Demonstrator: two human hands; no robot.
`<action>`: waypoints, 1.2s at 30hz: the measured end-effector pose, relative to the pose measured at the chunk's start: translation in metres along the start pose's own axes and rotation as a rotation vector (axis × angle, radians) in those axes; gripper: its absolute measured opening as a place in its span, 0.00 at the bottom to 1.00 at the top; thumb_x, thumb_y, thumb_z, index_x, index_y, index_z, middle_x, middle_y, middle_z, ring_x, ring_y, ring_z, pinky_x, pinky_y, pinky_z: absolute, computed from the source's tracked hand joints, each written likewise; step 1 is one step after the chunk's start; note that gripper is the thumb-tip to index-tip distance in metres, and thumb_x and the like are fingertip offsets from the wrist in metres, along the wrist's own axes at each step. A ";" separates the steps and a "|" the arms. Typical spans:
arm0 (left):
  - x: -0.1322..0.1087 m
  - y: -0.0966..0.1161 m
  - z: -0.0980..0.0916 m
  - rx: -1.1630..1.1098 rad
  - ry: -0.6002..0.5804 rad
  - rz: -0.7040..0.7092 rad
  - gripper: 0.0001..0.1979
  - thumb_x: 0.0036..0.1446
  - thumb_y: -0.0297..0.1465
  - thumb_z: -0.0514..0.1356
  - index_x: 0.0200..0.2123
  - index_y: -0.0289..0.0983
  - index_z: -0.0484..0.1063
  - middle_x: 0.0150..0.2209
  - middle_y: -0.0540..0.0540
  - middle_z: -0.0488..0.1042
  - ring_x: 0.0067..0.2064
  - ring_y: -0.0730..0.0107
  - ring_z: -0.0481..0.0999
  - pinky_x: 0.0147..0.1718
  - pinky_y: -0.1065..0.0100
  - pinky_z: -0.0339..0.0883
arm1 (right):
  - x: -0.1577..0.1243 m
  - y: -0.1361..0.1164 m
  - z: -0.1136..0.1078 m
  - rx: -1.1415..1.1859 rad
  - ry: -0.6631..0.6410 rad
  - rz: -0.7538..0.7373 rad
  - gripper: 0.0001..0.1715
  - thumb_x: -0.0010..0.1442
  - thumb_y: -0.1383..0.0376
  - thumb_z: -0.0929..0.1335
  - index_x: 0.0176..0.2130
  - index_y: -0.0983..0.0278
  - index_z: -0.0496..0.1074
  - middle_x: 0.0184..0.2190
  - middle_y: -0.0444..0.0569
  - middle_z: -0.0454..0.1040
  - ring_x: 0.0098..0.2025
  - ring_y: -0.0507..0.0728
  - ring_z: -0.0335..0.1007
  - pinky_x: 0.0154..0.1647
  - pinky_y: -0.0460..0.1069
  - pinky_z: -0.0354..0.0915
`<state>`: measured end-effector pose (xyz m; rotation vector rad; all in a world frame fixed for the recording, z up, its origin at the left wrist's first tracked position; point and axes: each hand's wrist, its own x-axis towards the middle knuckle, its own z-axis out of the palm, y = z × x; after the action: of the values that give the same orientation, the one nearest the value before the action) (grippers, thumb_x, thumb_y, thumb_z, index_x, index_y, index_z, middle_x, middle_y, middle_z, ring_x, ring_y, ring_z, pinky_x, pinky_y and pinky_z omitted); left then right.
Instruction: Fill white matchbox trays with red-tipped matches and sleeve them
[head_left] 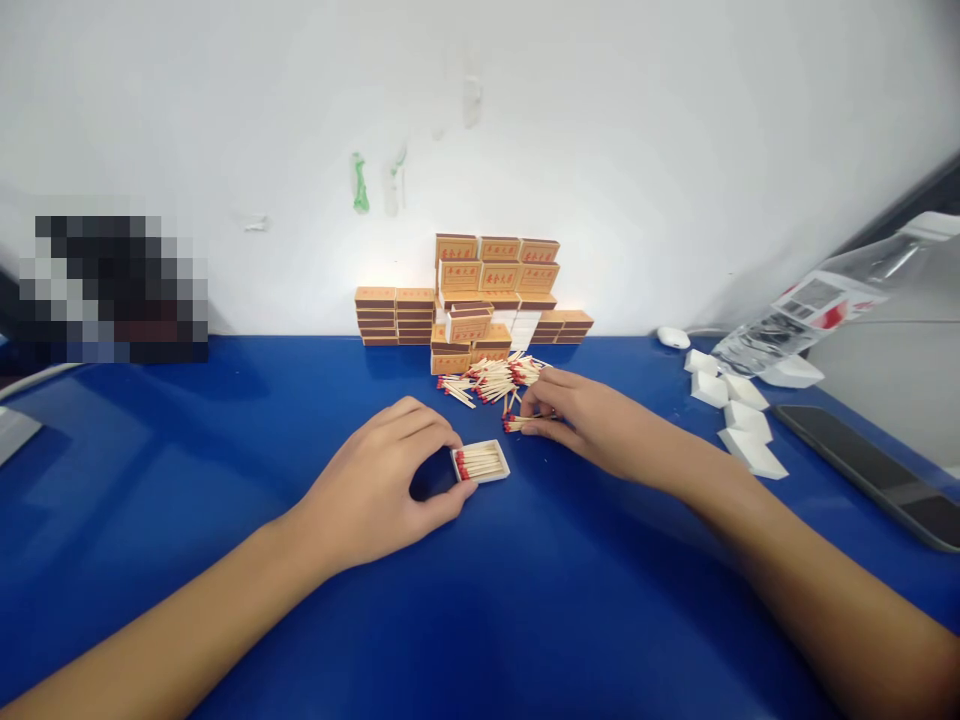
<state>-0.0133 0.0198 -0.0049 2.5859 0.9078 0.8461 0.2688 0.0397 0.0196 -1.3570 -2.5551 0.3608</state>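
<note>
My left hand point(390, 475) grips a small white matchbox tray point(495, 478) between thumb and fingers at its left end. Inside the tray lies a row of matches point(481, 460), their red heads toward the left. My right hand point(574, 415) is closed in a pinch on a few matches point(513, 424), whose heads stick out to the left of the fingertips. Just behind that hand a loose heap of matches point(491, 380) lies on the blue table point(480, 610).
Stacked orange matchboxes point(499, 275) stand against the white wall behind the heap. To the right are several white trays point(746, 420), a tilted plastic bottle point(810, 290), a phone point(877, 470) and a white earphone case point(673, 338). A pixelated dark patch covers the far left.
</note>
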 end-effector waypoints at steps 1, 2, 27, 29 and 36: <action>0.000 0.000 0.000 -0.001 0.000 0.000 0.06 0.64 0.32 0.67 0.43 0.38 0.78 0.42 0.45 0.80 0.46 0.59 0.76 0.49 0.56 0.72 | 0.000 0.000 0.001 0.003 -0.011 0.029 0.12 0.75 0.58 0.66 0.40 0.62 0.71 0.43 0.53 0.75 0.44 0.60 0.72 0.45 0.54 0.68; 0.000 0.000 0.000 -0.003 0.000 0.000 0.06 0.64 0.32 0.67 0.43 0.38 0.77 0.42 0.45 0.80 0.46 0.59 0.76 0.49 0.56 0.72 | 0.001 0.000 0.002 0.002 -0.021 0.054 0.12 0.75 0.58 0.66 0.40 0.62 0.70 0.43 0.53 0.74 0.43 0.60 0.72 0.45 0.54 0.67; 0.000 0.000 0.001 -0.013 0.000 -0.008 0.07 0.63 0.33 0.68 0.44 0.38 0.78 0.43 0.45 0.80 0.47 0.59 0.76 0.49 0.56 0.73 | -0.005 -0.016 0.002 0.071 -0.002 0.018 0.09 0.77 0.61 0.63 0.42 0.62 0.67 0.44 0.53 0.73 0.45 0.60 0.72 0.46 0.55 0.66; -0.001 0.000 0.002 -0.012 0.001 -0.006 0.07 0.63 0.32 0.67 0.44 0.38 0.77 0.43 0.45 0.81 0.47 0.59 0.76 0.49 0.55 0.73 | -0.008 -0.027 0.004 0.056 0.024 -0.028 0.08 0.77 0.63 0.63 0.42 0.62 0.67 0.43 0.52 0.74 0.43 0.59 0.72 0.44 0.54 0.67; -0.002 0.000 0.002 -0.013 0.001 0.020 0.07 0.63 0.32 0.67 0.43 0.37 0.77 0.41 0.45 0.80 0.45 0.59 0.76 0.47 0.56 0.73 | -0.009 -0.053 0.023 -0.135 0.087 -0.146 0.07 0.76 0.65 0.65 0.43 0.64 0.71 0.43 0.53 0.75 0.38 0.58 0.74 0.38 0.53 0.69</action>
<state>-0.0132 0.0182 -0.0076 2.5876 0.8752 0.8563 0.2254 0.0015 0.0142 -1.1903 -2.6262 0.1023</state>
